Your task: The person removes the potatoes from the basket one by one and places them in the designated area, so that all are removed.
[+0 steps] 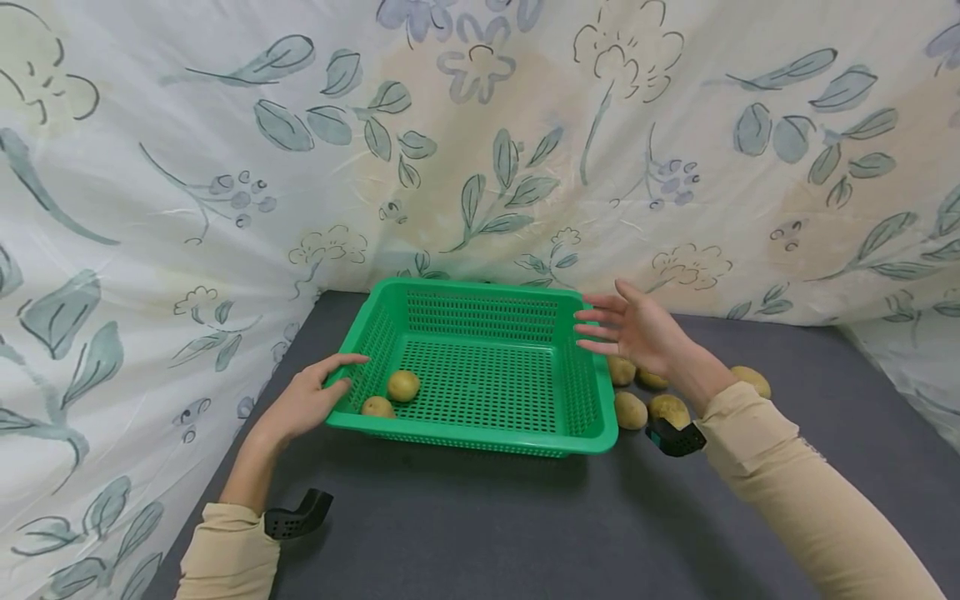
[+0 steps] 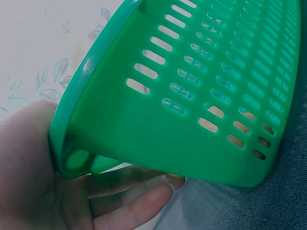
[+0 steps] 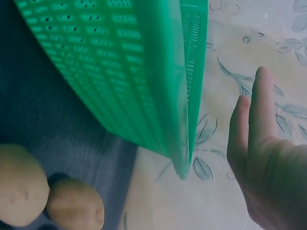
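A green plastic basket (image 1: 480, 430) with slotted walls sits on the dark table. Two potatoes (image 1: 403, 386) lie in its front left corner. My left hand (image 1: 309, 395) grips the basket at its left rim; in the left wrist view, its fingers (image 2: 139, 206) curl round the outside near the corner. Over the right rim, my right hand (image 1: 637, 329) is held up with straight, spread fingers and nothing in it. The right wrist view shows that hand (image 3: 273, 163) apart from the basket wall (image 3: 124, 72).
Several loose potatoes (image 1: 630, 411) lie on the table right of the basket, partly below my right hand and forearm. Another potato (image 1: 752, 381) lies farther right, beside the sleeve. Floral cloth (image 1: 480, 167) hangs behind and along the sides of the dark table (image 1: 480, 533).
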Demonstrator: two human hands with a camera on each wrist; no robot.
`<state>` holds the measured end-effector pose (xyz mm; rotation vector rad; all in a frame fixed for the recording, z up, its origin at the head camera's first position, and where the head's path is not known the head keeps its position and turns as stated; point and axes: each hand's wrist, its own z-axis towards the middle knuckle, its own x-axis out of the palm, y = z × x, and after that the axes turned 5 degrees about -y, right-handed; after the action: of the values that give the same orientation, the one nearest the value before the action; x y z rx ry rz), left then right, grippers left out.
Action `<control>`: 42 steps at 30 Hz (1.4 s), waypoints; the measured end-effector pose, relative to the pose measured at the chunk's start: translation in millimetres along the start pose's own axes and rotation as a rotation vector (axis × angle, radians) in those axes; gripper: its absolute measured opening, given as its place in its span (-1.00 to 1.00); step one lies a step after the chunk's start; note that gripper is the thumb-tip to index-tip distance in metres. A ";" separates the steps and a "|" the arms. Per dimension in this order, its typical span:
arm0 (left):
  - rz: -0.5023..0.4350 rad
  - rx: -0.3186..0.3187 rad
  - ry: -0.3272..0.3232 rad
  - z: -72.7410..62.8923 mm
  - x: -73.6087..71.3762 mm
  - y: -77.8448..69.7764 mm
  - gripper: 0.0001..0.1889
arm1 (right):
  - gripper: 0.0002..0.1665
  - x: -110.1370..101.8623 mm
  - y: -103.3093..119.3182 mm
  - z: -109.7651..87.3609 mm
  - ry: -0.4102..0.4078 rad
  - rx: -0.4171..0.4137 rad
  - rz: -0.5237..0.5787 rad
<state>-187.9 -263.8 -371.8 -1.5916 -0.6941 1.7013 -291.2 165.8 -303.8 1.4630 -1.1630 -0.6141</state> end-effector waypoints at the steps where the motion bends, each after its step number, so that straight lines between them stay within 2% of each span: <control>1: 0.002 -0.003 0.001 0.0 0.1 0.2 -0.57 | -0.10 1.9 -0.4 1.6 0.004 0.004 0.000; 6: 0.012 -0.023 0.005 0.4 0.7 1.2 -0.57 | -0.12 10.2 -2.9 10.7 0.030 0.020 0.013; 14: 0.015 -0.020 0.003 0.3 0.9 2.0 -0.57 | -0.14 23.6 -4.2 21.5 0.045 0.031 0.023; 42: 0.008 -0.020 -0.001 1.0 1.8 1.7 -0.57 | -0.20 64.7 5.7 47.1 0.047 0.016 -0.019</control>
<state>-189.1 -263.3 -374.1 -1.6095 -0.7085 1.7057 -309.2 88.0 -295.8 1.4962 -1.1207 -0.5817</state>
